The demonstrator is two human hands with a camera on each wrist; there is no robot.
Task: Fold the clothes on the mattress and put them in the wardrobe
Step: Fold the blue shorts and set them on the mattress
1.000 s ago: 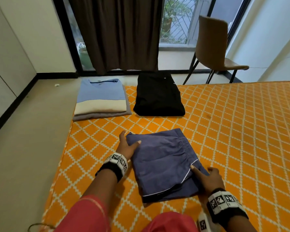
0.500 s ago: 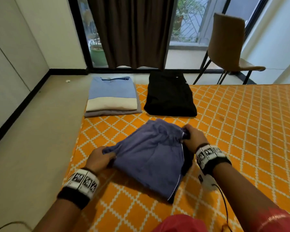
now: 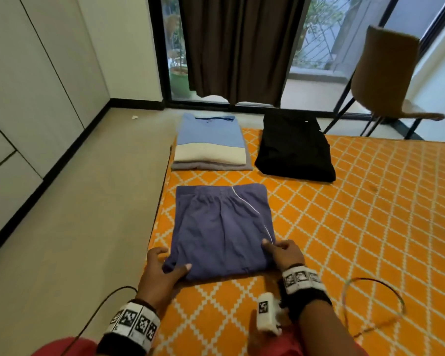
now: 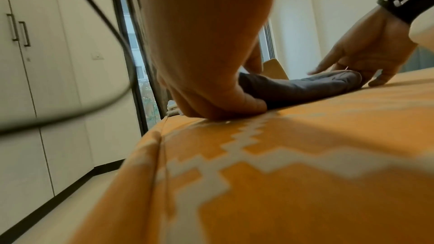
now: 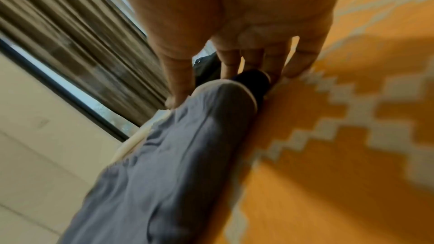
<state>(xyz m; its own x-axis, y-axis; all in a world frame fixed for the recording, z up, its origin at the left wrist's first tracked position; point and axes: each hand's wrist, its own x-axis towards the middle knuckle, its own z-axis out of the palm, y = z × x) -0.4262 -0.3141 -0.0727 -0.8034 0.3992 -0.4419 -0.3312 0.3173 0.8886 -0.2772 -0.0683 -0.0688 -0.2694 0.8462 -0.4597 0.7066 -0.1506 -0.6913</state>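
Note:
Folded blue shorts (image 3: pixel 221 227) with thin white piping lie flat on the orange patterned mattress (image 3: pixel 370 227), near its left edge. My left hand (image 3: pixel 165 268) grips their near left corner, thumb on top and fingers tucked below. My right hand (image 3: pixel 284 253) pinches the near right corner, thumb on the cloth. The left wrist view shows my left hand (image 4: pixel 211 90) curled on the shorts (image 4: pixel 300 86). In the right wrist view my right hand (image 5: pixel 234 44) has its fingers at the folded edge of the shorts (image 5: pixel 164 164). The white wardrobe doors (image 3: pixel 23 98) stand shut at the left.
A folded stack with a light blue and cream shirt (image 3: pixel 208 142) on top and a folded black garment (image 3: pixel 293 150) lie at the mattress's far end. A brown chair (image 3: pixel 385 80) stands at the back right. Dark curtains hang over the glass door. Cables trail by my wrists.
Both hands lifted and turned the shorts, then laid them flat closer to the mattress's left edge, below the shirt stack. My hands now hold the near corners.

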